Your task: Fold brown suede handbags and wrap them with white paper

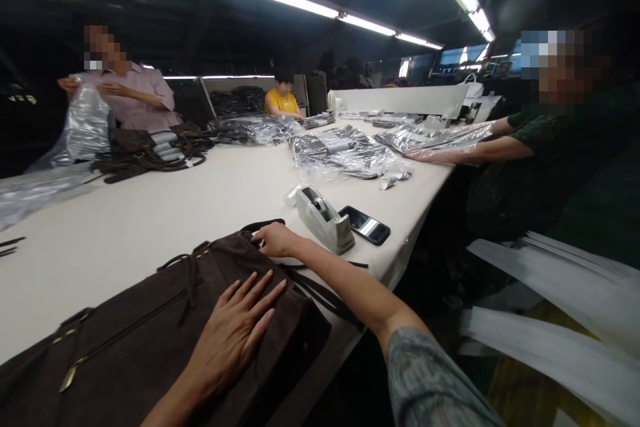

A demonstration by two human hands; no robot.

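Note:
A dark brown bag (145, 340) with a zip, brass-coloured fittings and thin ties lies on the white-topped table in front of me. My left hand (243, 323) rests flat on its upper face, fingers spread. At the bag's far corner, my right hand (275, 240) has its fingers curled in and closed on the edge; the fingertips are partly hidden. Dark straps (320, 290) run beneath my right forearm. Just beyond that hand stand a grey tape dispenser (325, 223) and a black phone (367, 225).
Clear-wrapped dark bags (340, 147) lie farther along the table (235, 187). A co-worker at right (540, 140) has both arms over one. At left, another person (143, 97) holds clear plastic. White sheets (560, 347) are stacked low at right. Someone in yellow (283, 103) sits behind.

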